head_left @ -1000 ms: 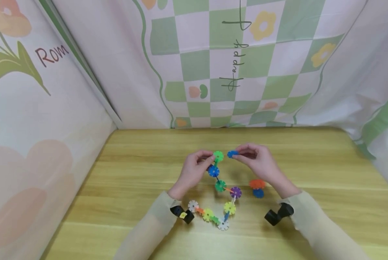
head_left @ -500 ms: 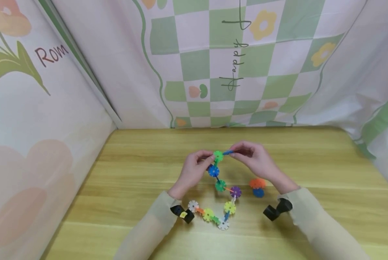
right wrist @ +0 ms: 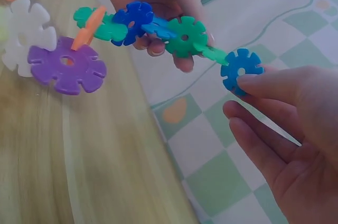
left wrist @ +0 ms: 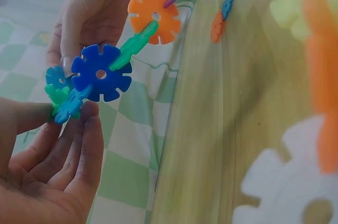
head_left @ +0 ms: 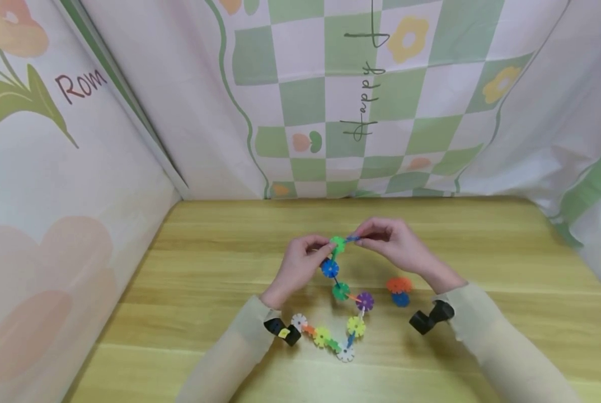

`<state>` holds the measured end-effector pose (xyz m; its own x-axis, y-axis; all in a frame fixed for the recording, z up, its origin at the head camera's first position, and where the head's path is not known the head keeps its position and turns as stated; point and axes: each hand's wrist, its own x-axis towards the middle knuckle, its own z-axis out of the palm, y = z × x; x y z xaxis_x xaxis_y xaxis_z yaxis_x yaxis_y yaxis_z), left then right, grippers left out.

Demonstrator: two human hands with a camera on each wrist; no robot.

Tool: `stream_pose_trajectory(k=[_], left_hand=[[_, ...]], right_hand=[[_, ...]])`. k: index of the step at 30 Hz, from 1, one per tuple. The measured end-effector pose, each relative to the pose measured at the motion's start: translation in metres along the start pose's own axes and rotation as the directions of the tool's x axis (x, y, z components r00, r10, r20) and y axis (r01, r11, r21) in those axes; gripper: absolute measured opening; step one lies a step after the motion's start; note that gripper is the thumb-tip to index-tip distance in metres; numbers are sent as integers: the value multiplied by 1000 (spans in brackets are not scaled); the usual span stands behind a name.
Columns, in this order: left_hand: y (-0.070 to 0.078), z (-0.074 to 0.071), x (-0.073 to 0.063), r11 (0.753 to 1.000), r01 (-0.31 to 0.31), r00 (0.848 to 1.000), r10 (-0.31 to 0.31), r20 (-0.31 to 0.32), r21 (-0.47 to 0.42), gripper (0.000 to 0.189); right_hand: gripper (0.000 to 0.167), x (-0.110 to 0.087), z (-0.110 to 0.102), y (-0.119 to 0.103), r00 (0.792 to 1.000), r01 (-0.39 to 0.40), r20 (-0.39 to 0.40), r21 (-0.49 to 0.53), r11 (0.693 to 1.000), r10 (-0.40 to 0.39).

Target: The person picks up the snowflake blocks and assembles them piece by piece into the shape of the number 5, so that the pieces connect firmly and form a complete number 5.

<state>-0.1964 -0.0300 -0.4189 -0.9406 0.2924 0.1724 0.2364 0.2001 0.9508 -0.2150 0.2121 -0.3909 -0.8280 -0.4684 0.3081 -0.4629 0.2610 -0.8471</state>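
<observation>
A chain of slotted snowflake discs in several colours curves between the arms, with a purple disc (head_left: 365,302) at its bend. My left hand (head_left: 300,266) pinches the bright green disc (head_left: 338,244) at the chain's far end. My right hand (head_left: 400,246) holds a blue disc (right wrist: 243,60) between thumb and fingers. That blue disc meets the edge of a green disc (right wrist: 214,54) in the right wrist view; how deep their slots engage is unclear. A dark blue disc (left wrist: 92,84) hangs just below the held end in the left wrist view.
An orange disc (head_left: 398,285) and a blue disc (head_left: 400,299) lie together on the wooden table (head_left: 205,268), right of the chain. A printed curtain (head_left: 305,101) hangs behind the table's back edge. Black wrist cameras (head_left: 431,317) sit on both sleeves.
My right hand has moved left, bringing its blue disc against the chain's green end and turning it nearly edge-on. The chain has dropped slightly in the head view. My left hand keeps its hold.
</observation>
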Motion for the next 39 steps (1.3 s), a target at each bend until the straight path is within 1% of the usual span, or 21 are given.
stream_pose_trajectory(k=[3,6,13,20,23,28,30,32,34,36,39], left_hand=[[-1,1,0,1000,-3,1000,3,7,15,22],[0,1,0,999,-12,1000,12,4,29,23],[2,1,1,999,-38,999,39,-23,33,22],[4,3,-1,999,-41,999,41,-22,12,20],[4,2,-2,999,-39,999,39,-17,4,21],[-1,-1,-1,999,-39,999,39,-7,11,22],[-3,-1,0,999,-33,999,33,-8,14,22],[-4,-1,0,1000,-23,1000,23,-8,2,22],[-4,-2,0,1000,-10,1000,10,-12,-12,23],[-4,-3,-1,999,10,1000,-10,-21,-34,23],[-3,-5,-2,998,34,999,-36,-37,-60,22]], right_hand=[[10,1,2,0,1000,-3,15,3,1000,3],[9,3,3,0,1000,0,11,4,1000,0],[12,7,1,-4,1000,2,19,2,1000,-3],[14,10,2,-6,998,-6,58,-52,999,9],[13,9,4,-5,999,1,52,-62,998,3],[11,8,9,-2,999,-15,29,-74,997,18],[14,8,9,-1,999,-31,21,-71,997,33],[19,6,8,1,999,-50,8,-68,996,50],[25,2,5,2,997,-77,-6,-66,995,77],[28,-3,-1,6,995,-102,-16,-77,992,101],[26,-16,-10,15,992,-129,-9,-134,983,129]])
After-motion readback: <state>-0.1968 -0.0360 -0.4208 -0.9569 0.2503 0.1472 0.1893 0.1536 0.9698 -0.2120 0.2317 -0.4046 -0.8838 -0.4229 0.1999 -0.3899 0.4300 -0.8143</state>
